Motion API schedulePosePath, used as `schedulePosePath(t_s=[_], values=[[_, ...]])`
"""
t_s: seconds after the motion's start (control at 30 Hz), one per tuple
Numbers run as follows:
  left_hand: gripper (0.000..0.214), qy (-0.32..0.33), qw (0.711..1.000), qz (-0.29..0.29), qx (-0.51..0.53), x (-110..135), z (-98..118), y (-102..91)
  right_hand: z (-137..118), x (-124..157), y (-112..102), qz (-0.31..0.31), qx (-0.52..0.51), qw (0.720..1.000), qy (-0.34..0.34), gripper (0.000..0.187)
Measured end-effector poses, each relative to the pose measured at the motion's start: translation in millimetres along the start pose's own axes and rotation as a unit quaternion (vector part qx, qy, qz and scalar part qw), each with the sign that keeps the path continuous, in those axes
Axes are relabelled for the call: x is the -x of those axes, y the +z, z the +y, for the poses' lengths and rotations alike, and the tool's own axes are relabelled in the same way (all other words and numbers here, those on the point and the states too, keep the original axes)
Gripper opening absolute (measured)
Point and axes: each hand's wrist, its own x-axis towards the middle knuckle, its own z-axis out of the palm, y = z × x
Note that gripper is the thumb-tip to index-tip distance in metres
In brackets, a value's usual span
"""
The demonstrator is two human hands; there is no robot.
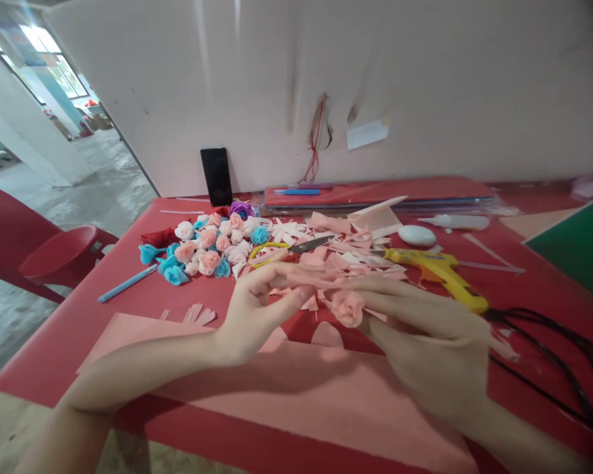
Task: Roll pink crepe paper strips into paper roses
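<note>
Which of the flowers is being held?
The pink rose in the right hand; the other flowers lie heaped on the red table, left of the yellow glue gun.

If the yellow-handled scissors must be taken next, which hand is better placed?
Probably the left hand: the yellow-handled scissors lie just beyond it. The right hand is farther away and appears to hold the pink paper rose. Whether the left is free is unclear.

right grip (432,332) holding a pink rose (348,309)
left grip (257,306) curls beside it, contact unclear, above a pink sheet (326,388) on the red surface (54,362); beyond lie heaped flowers (209,237), scissors (312,244) and a yellow glue gun (437,268), a black phone (216,176) leaning behind.
</note>
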Motion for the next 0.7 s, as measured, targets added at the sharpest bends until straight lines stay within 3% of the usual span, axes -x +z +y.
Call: schedulePosePath(t_s=[0.1,0.23,0.37,0.5,0.6,0.7], values=[[0.009,0.050,0.998,-0.025,0.000,0,0,-2.5,3,4,-2,-0.011,0.022,0.999,-0.034,0.024],[0.006,0.061,0.998,0.013,-0.018,-4,-2,-3.1,2,5,0,-0.029,-0.011,0.999,-0.011,0.020],[0.006,-0.022,0.999,0.034,0.004,-6,-1,-0.9,-7,0,3,-0.063,-0.082,0.991,0.089,0.016],[0.012,-0.093,0.995,0.013,0.043,-5,0,-0.6,-11,-6,3,-0.083,-0.153,0.961,0.214,0.012],[0.008,-0.115,0.992,-0.011,0.055,-4,1,-1.4,-9,-7,2,-0.111,-0.184,0.933,0.289,0.011],[0.003,-0.119,0.992,-0.012,0.051,-6,2,-2.0,-5,-6,2,-0.126,-0.193,0.919,0.322,0.013]])
